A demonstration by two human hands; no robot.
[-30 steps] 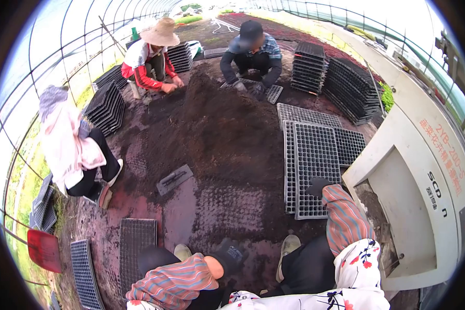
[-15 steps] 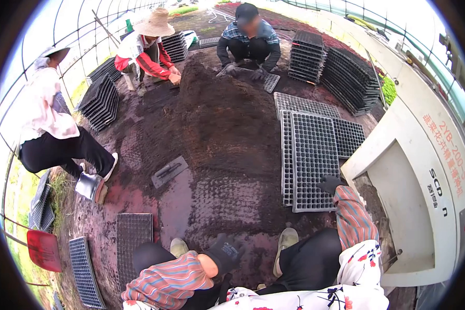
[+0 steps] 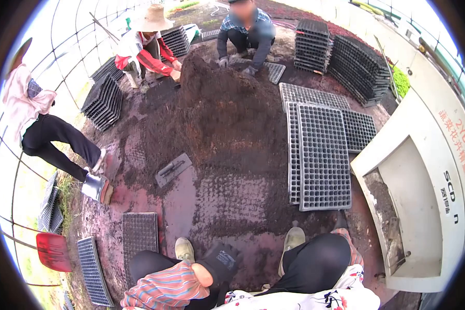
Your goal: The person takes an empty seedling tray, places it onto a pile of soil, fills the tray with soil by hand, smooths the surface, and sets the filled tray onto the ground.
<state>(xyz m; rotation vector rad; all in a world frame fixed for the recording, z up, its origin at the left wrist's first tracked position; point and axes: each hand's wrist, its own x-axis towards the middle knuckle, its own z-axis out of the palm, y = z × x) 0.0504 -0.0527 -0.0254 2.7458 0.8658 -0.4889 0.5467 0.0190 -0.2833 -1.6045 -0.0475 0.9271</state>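
My left hand (image 3: pixel 220 262), in a dark glove, hangs in front of my left knee over the stained floor. I see the back of the glove, but its fingers are too hidden to read. My right hand (image 3: pixel 341 222), also dark-gloved, is just below the lower right corner of a grey seedling tray (image 3: pixel 323 160). My right knee and striped sleeve partly cover it, and I cannot tell whether it touches the tray. That many-celled tray lies on another one, with more trays (image 3: pixel 315 95) behind. A flat trowel (image 3: pixel 173 169) rests on the ground at the soil's edge.
A big dark soil heap (image 3: pixel 217 119) fills the middle. Two people crouch behind it; another stands at left. Tray stacks (image 3: pixel 312 46) rise at the back. A white machine (image 3: pixel 423 206) is close on my right. A soil-filled tray (image 3: pixel 139 232) and red scoop (image 3: pixel 53 252) lie left.
My right hand has drawn back from the top tray's right edge toward my knee. The view has shifted slightly. The standing person at left has straightened, and the far crouching person's hands have moved.
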